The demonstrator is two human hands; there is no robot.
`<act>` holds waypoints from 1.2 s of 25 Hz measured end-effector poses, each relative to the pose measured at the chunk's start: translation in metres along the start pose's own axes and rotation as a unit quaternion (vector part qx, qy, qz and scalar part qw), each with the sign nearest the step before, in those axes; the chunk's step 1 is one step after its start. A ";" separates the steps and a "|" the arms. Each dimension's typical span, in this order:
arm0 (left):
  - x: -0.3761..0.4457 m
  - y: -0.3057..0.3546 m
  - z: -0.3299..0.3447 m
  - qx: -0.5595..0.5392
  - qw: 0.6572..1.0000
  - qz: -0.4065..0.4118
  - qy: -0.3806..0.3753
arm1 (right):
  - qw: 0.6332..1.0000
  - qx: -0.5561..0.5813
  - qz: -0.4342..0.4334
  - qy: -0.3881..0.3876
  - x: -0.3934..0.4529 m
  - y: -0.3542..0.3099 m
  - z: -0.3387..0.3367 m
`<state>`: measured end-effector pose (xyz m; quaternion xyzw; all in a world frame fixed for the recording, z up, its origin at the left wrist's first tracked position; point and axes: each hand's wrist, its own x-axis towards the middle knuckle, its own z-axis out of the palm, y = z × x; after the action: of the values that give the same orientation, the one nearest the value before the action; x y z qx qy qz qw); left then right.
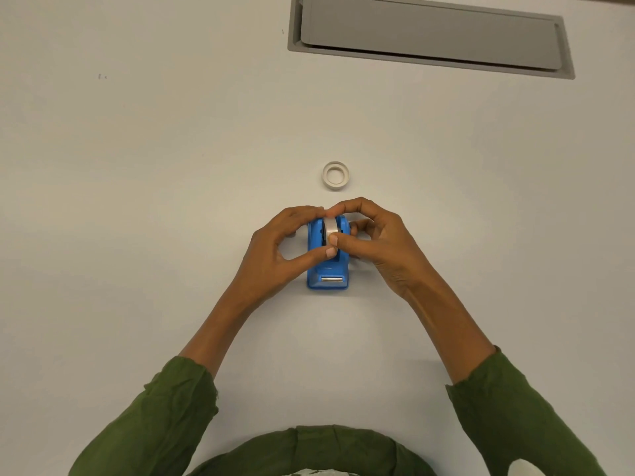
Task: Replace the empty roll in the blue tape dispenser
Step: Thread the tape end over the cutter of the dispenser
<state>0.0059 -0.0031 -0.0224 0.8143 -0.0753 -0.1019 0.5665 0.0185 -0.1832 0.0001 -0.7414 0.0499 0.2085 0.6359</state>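
The blue tape dispenser (328, 273) stands on the white table, its metal cutter facing me. A clear tape roll (330, 227) sits upright in its cradle. My left hand (275, 249) and my right hand (374, 242) close around it from either side; both thumbs and forefingers pinch the roll at its front and back. A white, thin ring-shaped roll core (335, 175) lies flat on the table just beyond the dispenser, apart from both hands.
A grey cable hatch (429, 36) is set into the table at the far right. The white table (154, 166) spreads wide on all sides. Green sleeves cover both forearms near the bottom edge.
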 end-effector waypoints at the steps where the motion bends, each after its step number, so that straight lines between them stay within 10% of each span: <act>1: 0.000 0.001 -0.001 0.003 1.000 0.001 -0.003 | 1.000 0.001 -0.010 0.013 -0.001 0.001 0.001; 5: 0.002 0.003 -0.002 0.017 1.000 0.008 -0.003 | 0.974 -0.118 -0.145 0.129 -0.011 0.007 0.010; 12: 0.003 0.002 0.001 0.017 1.000 0.009 0.017 | 0.779 -0.425 -0.420 0.189 -0.025 0.016 0.013; 30: 0.005 0.005 0.000 0.033 0.999 0.006 0.027 | 0.818 -0.402 -0.387 0.141 -0.025 0.012 0.012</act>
<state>0.0107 -0.0058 -0.0176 0.8346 -0.0686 -0.0742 0.5416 -0.0113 -0.1781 -0.0026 -0.9105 -0.2410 -0.1601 0.2956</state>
